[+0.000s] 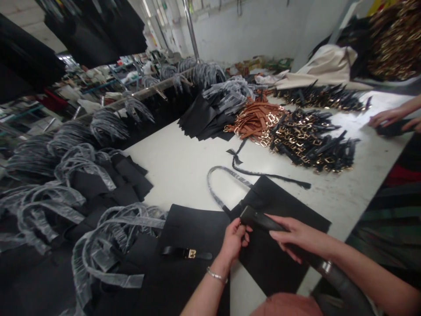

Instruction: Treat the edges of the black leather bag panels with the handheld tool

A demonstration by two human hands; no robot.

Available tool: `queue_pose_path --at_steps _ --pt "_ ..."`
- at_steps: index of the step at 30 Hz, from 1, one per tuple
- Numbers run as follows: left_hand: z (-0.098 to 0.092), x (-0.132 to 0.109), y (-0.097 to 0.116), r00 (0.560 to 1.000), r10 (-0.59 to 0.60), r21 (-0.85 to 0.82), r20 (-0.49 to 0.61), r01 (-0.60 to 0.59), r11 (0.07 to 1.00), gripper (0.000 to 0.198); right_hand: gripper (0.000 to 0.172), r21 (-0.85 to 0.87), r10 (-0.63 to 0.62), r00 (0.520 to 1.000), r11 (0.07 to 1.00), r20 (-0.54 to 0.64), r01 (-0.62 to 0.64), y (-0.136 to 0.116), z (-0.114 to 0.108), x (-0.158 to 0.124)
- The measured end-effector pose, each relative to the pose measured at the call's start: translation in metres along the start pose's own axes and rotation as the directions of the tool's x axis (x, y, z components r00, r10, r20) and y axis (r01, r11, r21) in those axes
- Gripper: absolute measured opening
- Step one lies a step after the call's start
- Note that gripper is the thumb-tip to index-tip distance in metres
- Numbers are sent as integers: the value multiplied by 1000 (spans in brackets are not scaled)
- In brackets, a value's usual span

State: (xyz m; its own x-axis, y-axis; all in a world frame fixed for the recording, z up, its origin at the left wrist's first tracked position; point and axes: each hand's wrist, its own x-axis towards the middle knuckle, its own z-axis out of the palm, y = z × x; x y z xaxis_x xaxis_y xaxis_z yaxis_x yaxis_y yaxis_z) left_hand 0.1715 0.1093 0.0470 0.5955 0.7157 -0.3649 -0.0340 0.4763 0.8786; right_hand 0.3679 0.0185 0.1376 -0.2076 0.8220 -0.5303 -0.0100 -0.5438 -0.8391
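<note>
A wide black handle-like strap [265, 221] lies over a black bag panel [289, 202]. My right hand [291, 235] is closed around it from the near side. At its far end, my left hand [235, 239] is closed with fingertips pinched at the edge; what exactly they pinch is hidden. A plastic-wrapped handle [210, 180] loops up from the top of the panel. Left of my hands rests another black panel [194, 219] bearing a short strap with a gold buckle [190, 253]. Below my right wrist curves a dark tube-like piece [348, 285] with a metal band.
Black panels with plastic-wrapped handles [112, 237] pile up on the left. Brown straps [259, 118] and black straps with gold buckles [309, 136] lie heaped beyond. A black cord [269, 173] crosses the white table [174, 162]. Another person's hands [391, 116] hold something dark at right.
</note>
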Motion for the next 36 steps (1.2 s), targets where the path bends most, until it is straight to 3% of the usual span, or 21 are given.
queue_pose_path --at_steps 4,8,11,15,20,24,28,33,36 --pt "5 -3 -2 999 -38 -141 -4 37 989 24 83 38 39 999 998 20 -40 3 1 1" --pt "10 -9 -5 998 -64 -266 -20 56 962 31 87 71 14 993 997 -115 -5 0 -3 3" --pt "10 -11 -7 994 -72 -323 -82 42 946 33 88 70 49 993 997 -108 -41 -1 -6 -3" --pt "13 -11 -10 995 -64 -288 -81 38 957 23 87 70 107 994 992 5 -107 4 -1 -6" --pt "22 -14 -10 993 -57 -290 -99 26 957 18 86 88 70 995 994 -65 -64 4 2 2" --pt "20 -12 -14 991 -7 -231 -136 -25 973 24 87 54 140 990 989 -16 -139 4 4 -1" --pt "18 -9 -19 991 -12 -174 -130 -11 985 26 87 42 124 987 992 -99 -121 2 9 -2" --pt "20 -12 -17 988 -40 -147 -150 18 989 28 88 22 152 985 988 -82 -151 -1 9 1" --pt "23 -16 -13 989 -91 -186 -117 68 980 26 87 35 116 975 993 -191 -112 -3 6 4"
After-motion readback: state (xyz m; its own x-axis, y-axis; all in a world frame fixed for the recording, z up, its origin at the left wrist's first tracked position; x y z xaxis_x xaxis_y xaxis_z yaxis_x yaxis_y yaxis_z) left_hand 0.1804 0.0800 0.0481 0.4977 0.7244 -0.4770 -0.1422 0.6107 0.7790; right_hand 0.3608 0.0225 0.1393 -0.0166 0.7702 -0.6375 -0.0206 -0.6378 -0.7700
